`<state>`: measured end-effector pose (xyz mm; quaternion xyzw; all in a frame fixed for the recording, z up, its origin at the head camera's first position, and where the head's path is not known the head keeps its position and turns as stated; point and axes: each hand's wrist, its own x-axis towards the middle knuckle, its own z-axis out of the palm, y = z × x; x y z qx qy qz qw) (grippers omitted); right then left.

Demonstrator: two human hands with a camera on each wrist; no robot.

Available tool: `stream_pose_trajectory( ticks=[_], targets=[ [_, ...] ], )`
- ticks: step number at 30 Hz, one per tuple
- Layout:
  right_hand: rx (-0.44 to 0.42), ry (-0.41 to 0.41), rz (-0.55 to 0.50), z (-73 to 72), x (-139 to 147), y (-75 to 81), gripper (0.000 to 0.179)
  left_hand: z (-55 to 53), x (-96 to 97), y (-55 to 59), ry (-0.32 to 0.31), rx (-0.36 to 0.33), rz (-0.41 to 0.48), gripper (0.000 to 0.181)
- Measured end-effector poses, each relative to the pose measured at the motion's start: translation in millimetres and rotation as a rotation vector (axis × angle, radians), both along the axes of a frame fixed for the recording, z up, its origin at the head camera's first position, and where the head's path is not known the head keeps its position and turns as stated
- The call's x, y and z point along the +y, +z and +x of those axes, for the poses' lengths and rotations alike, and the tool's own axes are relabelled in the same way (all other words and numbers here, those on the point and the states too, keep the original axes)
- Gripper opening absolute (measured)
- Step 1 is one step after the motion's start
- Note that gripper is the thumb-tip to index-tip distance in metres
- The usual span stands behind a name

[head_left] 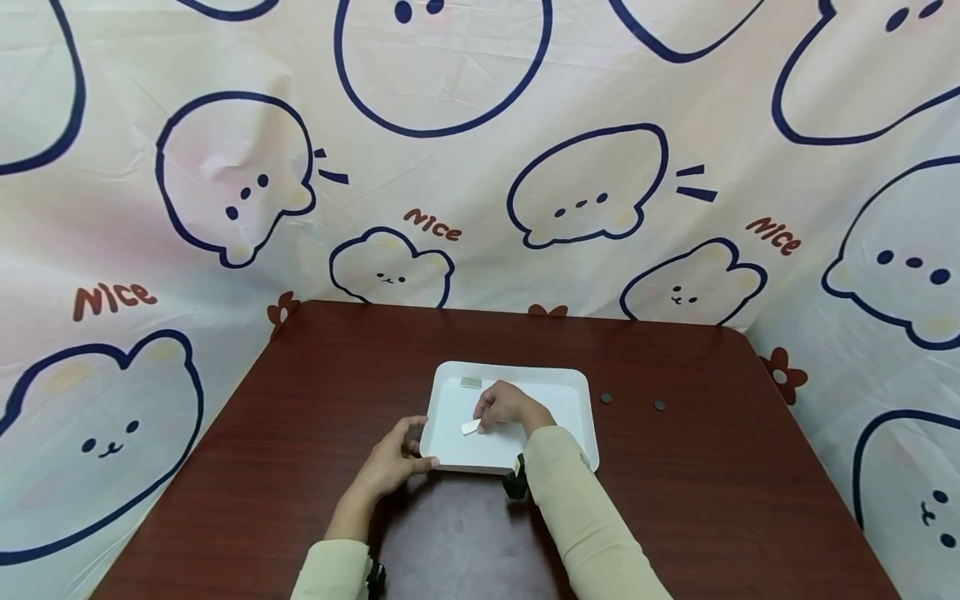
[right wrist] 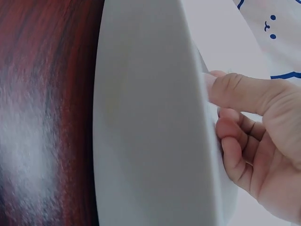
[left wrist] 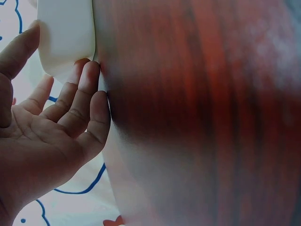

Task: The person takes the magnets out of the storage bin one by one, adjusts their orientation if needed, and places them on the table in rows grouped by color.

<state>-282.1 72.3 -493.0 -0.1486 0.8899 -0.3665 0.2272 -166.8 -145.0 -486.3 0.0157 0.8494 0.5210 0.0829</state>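
A shallow white tray (head_left: 450,454) lies on the table. My left hand (head_left: 393,461) holds its near left corner, thumb against the front rim and fingertips along the left side. The left wrist view shows those fingertips against the tray wall (left wrist: 68,37). Over the tray's middle, my right hand (head_left: 506,407) pinches a small white flat rectangular piece (head_left: 470,427). In the right wrist view the tray's wall hides that piece; the thumb and curled fingers (right wrist: 237,127) show behind the rim. A small greyish rectangular piece (head_left: 471,382) lies near the tray's far side.
Two small dark round discs (head_left: 606,398) lie on the table to the right of the tray, a little apart. The dark red-brown wooden table (head_left: 712,467) has a greyish sheen in front of the tray. A patterned cloth (head_left: 480,183) hangs behind and beside it.
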Motion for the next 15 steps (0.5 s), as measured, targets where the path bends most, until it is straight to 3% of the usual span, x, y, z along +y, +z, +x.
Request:
stream_pose_trajectory(
  ticks=[15],
  targets=[
    [0.028,0.021,0.052,0.5,-0.8,-1.2,0.013,-0.2,-0.3,-0.3,-0.004,0.008,0.008,0.067]
  ],
)
